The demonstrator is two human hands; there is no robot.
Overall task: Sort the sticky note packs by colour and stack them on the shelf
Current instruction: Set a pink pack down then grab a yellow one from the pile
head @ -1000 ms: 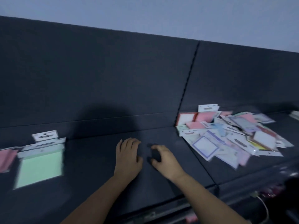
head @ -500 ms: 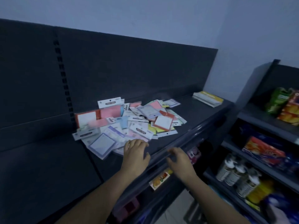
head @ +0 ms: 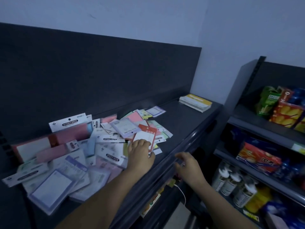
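The shelf (head: 181,123) and its back panel (head: 99,71) are finished in dark charcoal grey, and the wall (head: 148,17) is painted pale blue-grey. Among the sticky note packs (head: 99,146), pink, pale blue, pale green and yellow are mixed. The white header cards (head: 68,123) are printed with black labels. The lilac-bordered pack (head: 52,187) is white inside, as is the red-framed pack (head: 145,135). The booklets (head: 195,102) are coloured yellow and white. On the side shelving (head: 264,128), a green packet (head: 267,101), red-and-yellow boxes (head: 287,113) and white bottles (head: 231,182) with dark labels are displayed.
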